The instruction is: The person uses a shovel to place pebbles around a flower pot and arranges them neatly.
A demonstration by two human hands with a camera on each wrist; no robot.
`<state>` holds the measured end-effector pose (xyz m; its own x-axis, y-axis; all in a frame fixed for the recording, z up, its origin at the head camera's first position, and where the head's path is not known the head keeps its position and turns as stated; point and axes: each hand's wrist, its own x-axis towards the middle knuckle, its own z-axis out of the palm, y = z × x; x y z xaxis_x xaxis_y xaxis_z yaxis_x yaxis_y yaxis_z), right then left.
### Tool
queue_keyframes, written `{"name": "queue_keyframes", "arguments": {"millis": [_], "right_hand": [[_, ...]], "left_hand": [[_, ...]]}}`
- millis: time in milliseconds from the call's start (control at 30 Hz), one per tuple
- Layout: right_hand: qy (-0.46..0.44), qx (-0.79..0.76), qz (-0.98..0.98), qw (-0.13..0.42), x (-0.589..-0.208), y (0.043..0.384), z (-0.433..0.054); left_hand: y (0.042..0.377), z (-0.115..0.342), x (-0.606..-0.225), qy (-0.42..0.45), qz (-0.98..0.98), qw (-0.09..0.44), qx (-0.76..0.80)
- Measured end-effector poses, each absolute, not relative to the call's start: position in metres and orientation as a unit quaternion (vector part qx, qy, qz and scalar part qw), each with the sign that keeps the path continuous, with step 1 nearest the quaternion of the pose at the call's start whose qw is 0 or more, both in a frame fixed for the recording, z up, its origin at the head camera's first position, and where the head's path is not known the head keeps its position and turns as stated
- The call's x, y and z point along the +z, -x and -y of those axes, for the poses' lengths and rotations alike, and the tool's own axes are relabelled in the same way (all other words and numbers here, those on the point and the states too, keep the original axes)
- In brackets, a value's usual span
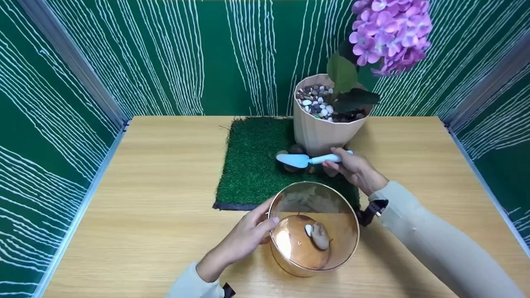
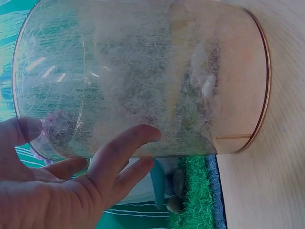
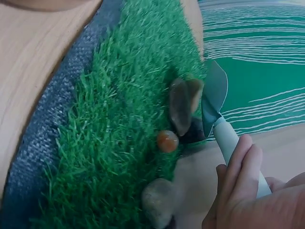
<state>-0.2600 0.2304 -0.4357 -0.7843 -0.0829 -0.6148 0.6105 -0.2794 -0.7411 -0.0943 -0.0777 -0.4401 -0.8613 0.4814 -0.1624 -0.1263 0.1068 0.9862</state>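
Note:
My left hand (image 1: 244,234) grips the wall of a round, see-through amber container (image 1: 347,231), thumb over the rim and the other fingers outside. A brownish stone (image 1: 320,236) and a small white stone (image 1: 308,230) lie on its bottom. In the left wrist view, its scuffed side (image 2: 143,71) fills most of the picture. My right hand (image 1: 357,170) holds the handle of a small light-blue garden trowel (image 1: 294,160). Its blade points left, above stones at the foot of the planter (image 1: 316,134). In the right wrist view, the blade (image 3: 215,93) carries nothing visible.
The planter holds pebbles (image 1: 319,101) and a purple flower (image 1: 391,33) on a leafy stem. It stands on an artificial grass mat (image 1: 252,161). An orange stone (image 3: 167,141) and several larger stones (image 3: 159,202) lie beside the planter. Green, white-lined walls (image 1: 165,54) surround the wooden table (image 1: 165,174).

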Motion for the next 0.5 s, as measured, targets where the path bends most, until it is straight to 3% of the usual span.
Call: {"name": "queue_keyframes", "arguments": {"millis": [167, 500], "right_hand": [[-0.227, -0.776, -0.543, 0.229, -0.42, 0.244, -0.244], [-0.101, -0.757, -0.609, 0.215, -0.367, 0.192, -0.277]], "left_hand": [[0.094, 0.077, -0.441, -0.123, -0.705, 0.238, 0.657], [0.095, 0.079, -0.44, -0.125, -0.711, 0.232, 0.652]]}}
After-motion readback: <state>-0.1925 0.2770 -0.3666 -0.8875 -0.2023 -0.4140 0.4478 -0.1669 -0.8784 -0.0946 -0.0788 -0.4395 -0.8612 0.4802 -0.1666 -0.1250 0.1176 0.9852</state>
